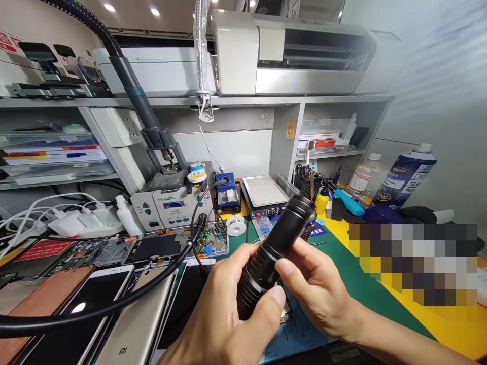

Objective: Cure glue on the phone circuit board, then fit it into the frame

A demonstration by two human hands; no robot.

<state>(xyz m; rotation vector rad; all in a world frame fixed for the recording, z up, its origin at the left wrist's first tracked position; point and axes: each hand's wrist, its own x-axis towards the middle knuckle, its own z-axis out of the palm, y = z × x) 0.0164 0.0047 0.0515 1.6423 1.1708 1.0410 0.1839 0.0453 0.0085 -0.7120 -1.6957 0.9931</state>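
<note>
A black ribbed flashlight [277, 238] is held tilted above the work mat, its upper end leaning to the right. My left hand [232, 304] wraps around the lower body, with the thumb lying along its near side. My right hand [317, 284] grips the middle from the right, its thumb pressed on the barrel and fingers behind it. Beneath the hands, a small metallic part [285, 310] shows partly on a blue mat [289, 342]; the hands hide most of it.
Several phones, including a gold one [131, 319], lie at the left under a thick black cable [152, 291]. Behind stand a soldering station [173, 205], a solder spool [236, 225] and a hot plate [266, 192]. A spray can [405, 175] and clear bottle [363, 175] stand at the right.
</note>
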